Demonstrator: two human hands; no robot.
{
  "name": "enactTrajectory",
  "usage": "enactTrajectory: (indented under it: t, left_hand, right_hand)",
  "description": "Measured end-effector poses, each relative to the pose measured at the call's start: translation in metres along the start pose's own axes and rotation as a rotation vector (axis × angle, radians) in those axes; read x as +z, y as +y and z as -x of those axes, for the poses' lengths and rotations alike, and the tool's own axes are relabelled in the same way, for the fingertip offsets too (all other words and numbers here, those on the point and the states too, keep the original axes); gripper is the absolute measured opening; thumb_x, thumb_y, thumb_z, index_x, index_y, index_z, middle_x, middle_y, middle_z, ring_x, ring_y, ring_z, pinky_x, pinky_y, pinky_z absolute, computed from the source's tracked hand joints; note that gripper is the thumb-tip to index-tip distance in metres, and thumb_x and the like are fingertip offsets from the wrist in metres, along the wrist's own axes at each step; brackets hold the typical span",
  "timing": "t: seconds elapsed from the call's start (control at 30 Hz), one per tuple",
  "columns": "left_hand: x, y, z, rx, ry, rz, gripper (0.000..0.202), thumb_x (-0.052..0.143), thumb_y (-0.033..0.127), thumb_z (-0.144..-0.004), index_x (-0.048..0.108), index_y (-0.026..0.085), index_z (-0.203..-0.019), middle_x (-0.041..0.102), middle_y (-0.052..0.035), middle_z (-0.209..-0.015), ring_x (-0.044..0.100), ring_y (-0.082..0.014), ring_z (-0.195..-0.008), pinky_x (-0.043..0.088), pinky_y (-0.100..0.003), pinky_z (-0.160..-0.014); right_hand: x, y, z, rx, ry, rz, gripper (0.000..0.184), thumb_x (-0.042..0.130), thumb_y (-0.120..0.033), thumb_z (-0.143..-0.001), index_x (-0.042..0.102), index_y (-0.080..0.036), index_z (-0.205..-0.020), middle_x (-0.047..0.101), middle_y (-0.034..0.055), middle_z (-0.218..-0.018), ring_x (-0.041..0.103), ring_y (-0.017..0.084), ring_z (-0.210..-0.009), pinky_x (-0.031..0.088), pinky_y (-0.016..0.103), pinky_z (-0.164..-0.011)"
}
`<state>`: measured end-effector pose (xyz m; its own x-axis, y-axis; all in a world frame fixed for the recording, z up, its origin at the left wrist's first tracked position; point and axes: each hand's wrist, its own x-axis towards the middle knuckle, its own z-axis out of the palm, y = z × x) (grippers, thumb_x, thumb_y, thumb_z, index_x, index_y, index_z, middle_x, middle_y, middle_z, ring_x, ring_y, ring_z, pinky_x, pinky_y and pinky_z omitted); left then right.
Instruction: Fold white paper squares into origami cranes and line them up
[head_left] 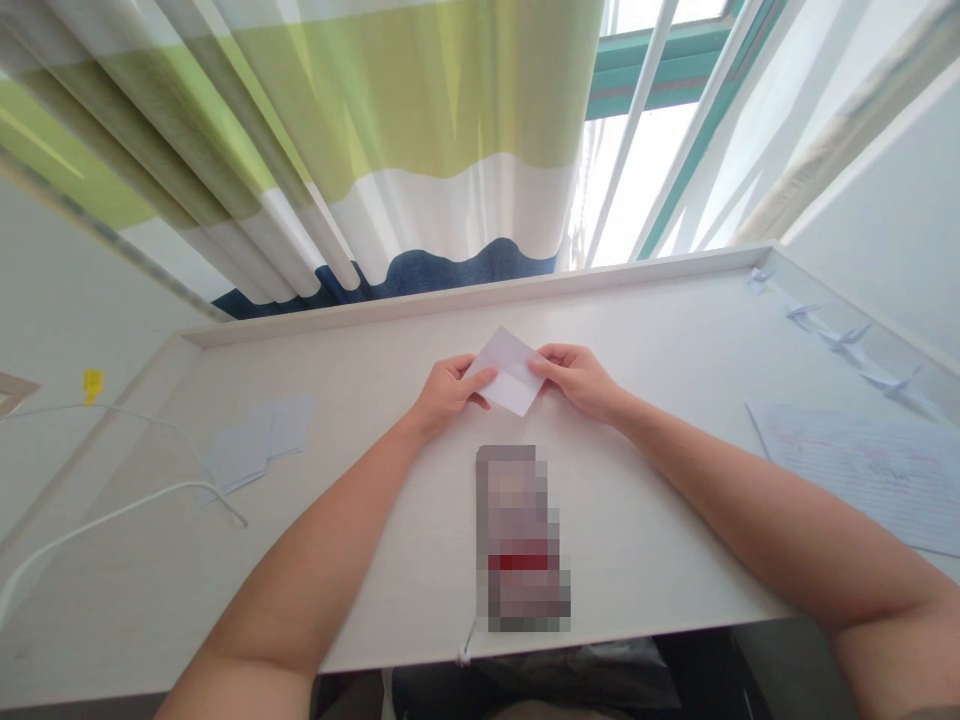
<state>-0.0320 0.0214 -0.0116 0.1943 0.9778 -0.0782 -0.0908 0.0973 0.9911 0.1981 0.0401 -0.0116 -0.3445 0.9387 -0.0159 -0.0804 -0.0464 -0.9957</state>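
A small white sheet of paper (511, 368), folded, is held just above the white desk (660, 340) in the middle. My left hand (448, 391) pinches its left edge with thumb on top. My right hand (578, 379) pinches its right edge. Both hands are closed on the paper. A blurred-out flat object (520, 540), phone-sized, lies on the desk just in front of my hands.
A few white paper squares (255, 445) lie at the left beside a white cable (112, 510). A written sheet (862, 470) lies at the right, with several small folded paper cranes (844, 338) along the right rim. A striped curtain (360, 150) and window are behind.
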Motion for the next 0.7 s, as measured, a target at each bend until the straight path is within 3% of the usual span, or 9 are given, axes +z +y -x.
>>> enactTrajectory:
  t: [0.27, 0.43, 0.57, 0.7]
  left_hand:
    - [-0.002, -0.005, -0.002, 0.086, 0.06, 0.03, 0.044, 0.099, 0.046, -0.066, 0.082, 0.015, -0.093, 0.079, -0.0049, -0.085, 0.068, -0.0142, -0.072, 0.056, -0.026, -0.064]
    - [-0.005, -0.003, -0.005, 0.113, 0.023, -0.062, 0.042, 0.098, 0.049, -0.068, 0.083, 0.015, -0.087, 0.079, -0.0052, -0.08, 0.065, -0.012, -0.064, 0.055, -0.027, -0.063]
    - [-0.01, -0.005, -0.008, 0.074, 0.024, 0.004, 0.044, 0.099, 0.049, -0.066, 0.082, 0.015, -0.088, 0.08, -0.0051, -0.083, 0.069, -0.0143, -0.072, 0.058, -0.028, -0.068]
    - [-0.012, -0.005, -0.007, 0.059, 0.003, 0.016, 0.046, 0.1, 0.046, -0.065, 0.082, 0.016, -0.094, 0.081, -0.0055, -0.09, 0.07, -0.0148, -0.077, 0.058, -0.028, -0.072]
  right_hand:
    - [-0.009, 0.004, -0.004, -0.062, -0.061, 0.077, 0.054, 0.083, -0.069, -0.08, 0.074, -0.018, -0.095, 0.078, 0.0049, -0.082, 0.07, 0.016, -0.064, 0.059, 0.032, -0.063]
    - [-0.021, 0.002, -0.007, -0.106, -0.112, 0.194, 0.05, 0.083, -0.065, -0.083, 0.072, -0.018, -0.097, 0.075, 0.0024, -0.072, 0.071, 0.017, -0.062, 0.057, 0.033, -0.064]
    - [-0.021, -0.001, -0.008, -0.089, -0.147, 0.115, 0.048, 0.087, -0.06, -0.08, 0.076, -0.019, -0.103, 0.08, 0.0048, -0.088, 0.074, 0.017, -0.071, 0.062, 0.034, -0.074]
    - [-0.018, 0.0, -0.006, -0.07, -0.123, 0.115, 0.041, 0.09, -0.051, -0.078, 0.08, -0.018, -0.099, 0.082, 0.0065, -0.096, 0.075, 0.018, -0.075, 0.062, 0.033, -0.072]
